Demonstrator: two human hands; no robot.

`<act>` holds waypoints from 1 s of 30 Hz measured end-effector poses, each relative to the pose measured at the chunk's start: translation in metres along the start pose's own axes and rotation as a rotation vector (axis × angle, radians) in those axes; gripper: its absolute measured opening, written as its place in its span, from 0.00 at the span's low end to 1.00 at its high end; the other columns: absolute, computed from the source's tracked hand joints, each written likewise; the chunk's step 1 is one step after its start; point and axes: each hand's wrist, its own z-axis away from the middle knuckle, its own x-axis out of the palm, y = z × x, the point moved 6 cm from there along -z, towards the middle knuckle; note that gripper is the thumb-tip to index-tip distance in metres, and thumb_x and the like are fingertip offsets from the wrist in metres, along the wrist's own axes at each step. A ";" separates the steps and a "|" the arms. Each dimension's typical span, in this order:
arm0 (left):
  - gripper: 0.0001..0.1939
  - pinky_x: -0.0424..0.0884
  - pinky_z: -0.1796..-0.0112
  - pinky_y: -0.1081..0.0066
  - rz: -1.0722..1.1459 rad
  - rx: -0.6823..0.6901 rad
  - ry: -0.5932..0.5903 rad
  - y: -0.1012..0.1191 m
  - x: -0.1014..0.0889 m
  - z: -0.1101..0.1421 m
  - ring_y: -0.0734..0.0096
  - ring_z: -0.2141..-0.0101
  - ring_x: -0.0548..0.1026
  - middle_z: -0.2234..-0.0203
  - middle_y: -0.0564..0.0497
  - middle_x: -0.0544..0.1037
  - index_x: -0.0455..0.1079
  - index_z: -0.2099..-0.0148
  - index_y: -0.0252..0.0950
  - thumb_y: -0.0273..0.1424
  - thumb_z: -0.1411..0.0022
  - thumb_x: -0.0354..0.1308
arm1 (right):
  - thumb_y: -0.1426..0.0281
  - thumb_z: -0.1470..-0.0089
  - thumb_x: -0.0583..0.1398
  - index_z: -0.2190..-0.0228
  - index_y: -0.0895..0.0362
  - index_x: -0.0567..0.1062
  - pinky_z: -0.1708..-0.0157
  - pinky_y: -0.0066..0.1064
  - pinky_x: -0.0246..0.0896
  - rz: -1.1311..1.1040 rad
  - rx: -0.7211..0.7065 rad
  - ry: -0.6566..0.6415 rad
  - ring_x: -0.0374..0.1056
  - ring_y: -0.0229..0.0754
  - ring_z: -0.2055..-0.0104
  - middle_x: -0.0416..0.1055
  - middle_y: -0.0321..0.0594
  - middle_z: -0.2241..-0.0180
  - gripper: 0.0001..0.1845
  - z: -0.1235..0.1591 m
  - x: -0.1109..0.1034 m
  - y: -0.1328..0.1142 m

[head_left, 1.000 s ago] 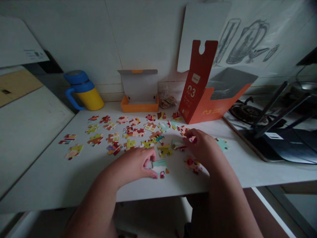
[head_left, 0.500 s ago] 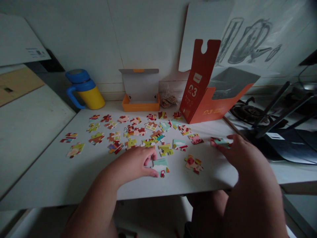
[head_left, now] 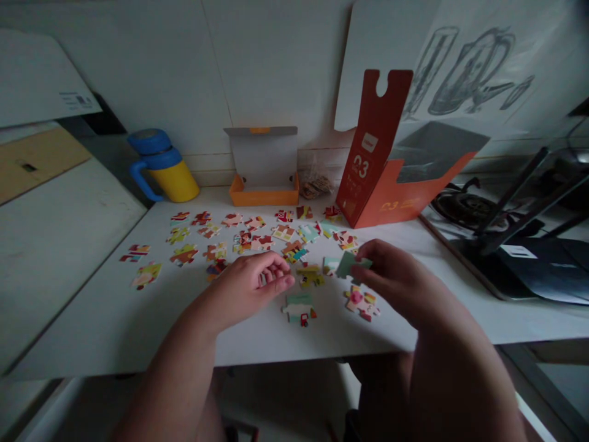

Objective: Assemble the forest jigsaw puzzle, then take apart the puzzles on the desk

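Note:
Several colourful jigsaw pieces [head_left: 239, 240] lie spread over a white table [head_left: 115, 313]. My right hand [head_left: 396, 279] pinches a pale green piece [head_left: 350, 265] and holds it just above the table, over the other pieces. My left hand [head_left: 251, 285] hovers with its fingers curled, nothing visible in them, just above and left of a joined teal and white piece [head_left: 299, 306]. A pink and yellow piece [head_left: 362, 302] lies under my right hand's fingers.
A yellow mug with a blue lid [head_left: 163, 167] stands at the back left. An open orange box [head_left: 263, 169] and a tall red-orange carton marked 03 [head_left: 381, 153] stand at the back. A gas hob with a black stand [head_left: 510, 221] fills the right side.
My right hand reached right to a green piece at the table's right, picked it up and brought it back to the middle. My left hand lifted off the teal piece and moved slightly up.

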 end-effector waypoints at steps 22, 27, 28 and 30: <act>0.10 0.62 0.68 0.72 -0.102 -0.051 -0.235 -0.026 0.001 0.006 0.72 0.70 0.73 0.70 0.54 0.79 0.78 0.53 0.42 0.37 0.30 0.57 | 0.64 0.48 0.71 0.43 0.46 0.76 0.68 0.33 0.57 0.424 -0.001 -0.439 0.73 0.45 0.66 0.80 0.39 0.62 0.30 0.017 0.080 -0.032; 0.09 0.61 0.70 0.72 -0.149 -0.081 -0.251 -0.027 0.004 0.005 0.71 0.72 0.72 0.72 0.55 0.78 0.76 0.54 0.41 0.38 0.33 0.60 | 0.63 0.46 0.70 0.43 0.48 0.76 0.68 0.33 0.56 0.426 -0.006 -0.436 0.73 0.45 0.67 0.80 0.40 0.63 0.28 0.014 0.082 -0.031; 0.09 0.60 0.70 0.72 -0.158 -0.087 -0.253 -0.028 0.004 0.005 0.71 0.72 0.72 0.72 0.55 0.78 0.76 0.55 0.41 0.38 0.34 0.61 | 0.63 0.46 0.70 0.44 0.49 0.76 0.69 0.33 0.56 0.427 -0.005 -0.433 0.73 0.45 0.67 0.80 0.40 0.63 0.28 0.014 0.082 -0.030; 0.09 0.60 0.71 0.72 -0.173 -0.099 -0.241 -0.030 0.004 0.004 0.71 0.72 0.72 0.72 0.55 0.78 0.76 0.57 0.40 0.38 0.34 0.61 | 0.62 0.47 0.71 0.46 0.50 0.76 0.69 0.33 0.55 0.428 -0.001 -0.422 0.72 0.44 0.68 0.80 0.40 0.63 0.27 0.013 0.082 -0.030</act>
